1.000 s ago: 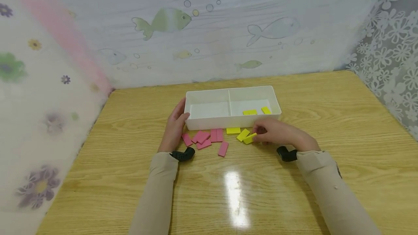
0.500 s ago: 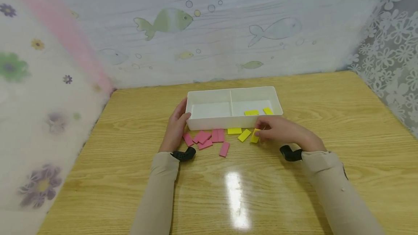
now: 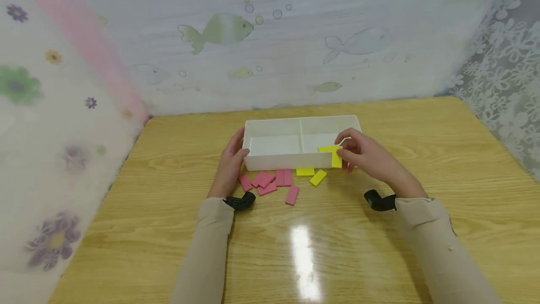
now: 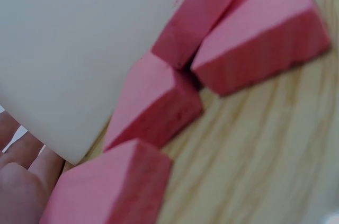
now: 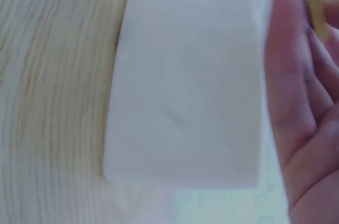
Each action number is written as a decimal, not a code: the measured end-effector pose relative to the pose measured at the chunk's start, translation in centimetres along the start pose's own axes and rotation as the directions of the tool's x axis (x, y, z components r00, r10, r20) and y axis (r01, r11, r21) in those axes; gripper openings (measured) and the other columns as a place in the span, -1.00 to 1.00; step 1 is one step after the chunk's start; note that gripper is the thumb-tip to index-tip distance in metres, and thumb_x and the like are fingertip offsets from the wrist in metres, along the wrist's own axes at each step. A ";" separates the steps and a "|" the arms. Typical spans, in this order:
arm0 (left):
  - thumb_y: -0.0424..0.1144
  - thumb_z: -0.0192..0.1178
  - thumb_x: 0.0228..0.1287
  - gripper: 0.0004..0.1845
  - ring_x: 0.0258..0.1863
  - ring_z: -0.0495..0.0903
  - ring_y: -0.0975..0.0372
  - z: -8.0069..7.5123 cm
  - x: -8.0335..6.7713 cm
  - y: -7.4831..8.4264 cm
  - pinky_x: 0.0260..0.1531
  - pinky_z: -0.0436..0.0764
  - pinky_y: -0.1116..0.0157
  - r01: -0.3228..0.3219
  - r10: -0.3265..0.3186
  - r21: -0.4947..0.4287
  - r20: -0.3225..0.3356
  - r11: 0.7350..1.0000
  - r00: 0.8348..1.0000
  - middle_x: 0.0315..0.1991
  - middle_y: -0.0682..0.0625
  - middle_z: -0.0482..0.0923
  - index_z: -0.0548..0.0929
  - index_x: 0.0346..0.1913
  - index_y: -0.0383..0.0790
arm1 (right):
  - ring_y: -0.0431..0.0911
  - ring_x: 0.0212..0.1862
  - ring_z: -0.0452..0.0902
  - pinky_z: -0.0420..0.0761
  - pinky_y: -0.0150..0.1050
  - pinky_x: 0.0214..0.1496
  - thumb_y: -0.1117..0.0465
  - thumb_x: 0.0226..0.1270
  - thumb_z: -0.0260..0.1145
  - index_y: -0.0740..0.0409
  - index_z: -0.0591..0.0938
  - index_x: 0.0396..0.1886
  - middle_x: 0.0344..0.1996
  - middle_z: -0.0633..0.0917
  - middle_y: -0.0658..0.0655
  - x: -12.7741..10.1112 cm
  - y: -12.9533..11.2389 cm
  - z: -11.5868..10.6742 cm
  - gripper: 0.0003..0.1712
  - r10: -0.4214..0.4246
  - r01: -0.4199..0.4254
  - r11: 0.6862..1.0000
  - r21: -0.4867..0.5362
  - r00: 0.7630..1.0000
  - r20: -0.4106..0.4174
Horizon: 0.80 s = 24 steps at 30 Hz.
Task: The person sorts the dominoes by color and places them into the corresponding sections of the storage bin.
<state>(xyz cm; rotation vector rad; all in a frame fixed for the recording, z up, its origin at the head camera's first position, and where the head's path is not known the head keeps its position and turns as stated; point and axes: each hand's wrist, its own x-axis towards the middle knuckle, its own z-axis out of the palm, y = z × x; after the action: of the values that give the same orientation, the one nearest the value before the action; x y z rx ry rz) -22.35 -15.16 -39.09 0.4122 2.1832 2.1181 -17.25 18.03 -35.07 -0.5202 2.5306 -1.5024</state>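
A white two-compartment box stands on the table. My left hand holds its left end, thumb at the front corner and fingers along the side. My right hand pinches a yellow tile between thumb and fingers, at the front rim of the right compartment. In the right wrist view the pinched tile shows edge-on beside the thumb. Another yellow tile shows inside that compartment, partly covered by the held one. The left compartment shows a bare floor.
Several pink tiles lie in front of the box's left half, some overlapping; the left wrist view shows pink blocks close to its wall. Two yellow tiles lie before its middle. A patterned wall covering rises behind the table.
My right hand has picked the yellow tile up from the table, turned it upright and raised it to the box's front rim. My left hand stays at the box's end.
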 end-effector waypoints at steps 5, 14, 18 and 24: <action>-0.46 -0.18 0.18 -0.31 0.35 -0.12 0.21 -0.3 -0.1 -0.1 0.21 0.04 0.12 -0.031 0.030 0.017 0.047 0.999 0.998 0.38 0.05 -0.07 0.00 0.39 -0.04 | 0.13 -0.48 0.43 0.50 -0.07 -0.41 0.12 0.31 0.10 0.15 0.34 -0.14 -0.48 0.50 0.26 0.0 -0.3 -0.3 -0.76 -0.033 0.048 0.996 0.081 0.984 -0.174; -0.46 -0.20 0.14 -0.27 0.35 -0.16 0.31 0.1 0.3 -0.1 0.23 -0.01 0.13 -0.016 0.016 0.000 0.084 1.000 0.996 0.39 0.14 -0.14 -0.08 0.40 -0.01 | 0.07 -0.46 0.41 0.48 -0.26 -0.45 0.16 0.33 0.07 0.28 0.39 -0.14 -0.44 0.47 0.27 0.0 -1.9 -1.6 -0.74 -0.051 0.098 0.989 0.107 0.927 -0.373; -0.48 -0.22 0.12 -0.26 0.35 -0.15 0.28 0.2 0.2 -0.3 0.20 0.04 0.15 -0.016 0.017 -0.007 0.083 1.000 0.996 0.39 0.13 -0.12 -0.08 0.40 -0.01 | -0.01 -0.49 0.40 0.47 -0.28 -0.45 0.14 0.32 0.08 0.28 0.41 -0.14 -0.43 0.47 0.29 0.4 -1.4 -1.8 -0.71 -0.040 0.091 0.990 0.111 0.916 -0.399; -0.44 -0.20 0.23 -0.34 0.35 -0.11 0.25 0.0 0.1 -0.2 0.20 0.06 0.17 -0.024 0.024 0.003 0.062 1.000 0.998 0.38 0.11 -0.08 -0.03 0.39 -0.03 | -0.08 -0.44 0.40 0.44 -0.22 -0.44 0.13 0.30 0.12 0.26 0.44 -0.11 -0.34 0.50 0.26 0.7 0.1 -1.0 -0.70 -0.015 0.076 0.989 0.123 0.900 -0.435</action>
<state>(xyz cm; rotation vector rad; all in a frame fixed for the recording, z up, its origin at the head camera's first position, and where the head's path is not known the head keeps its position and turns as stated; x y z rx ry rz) -22.43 -15.10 -39.25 0.5000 2.1598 2.0839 -18.26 18.66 -34.63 -0.2438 2.7101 -1.9852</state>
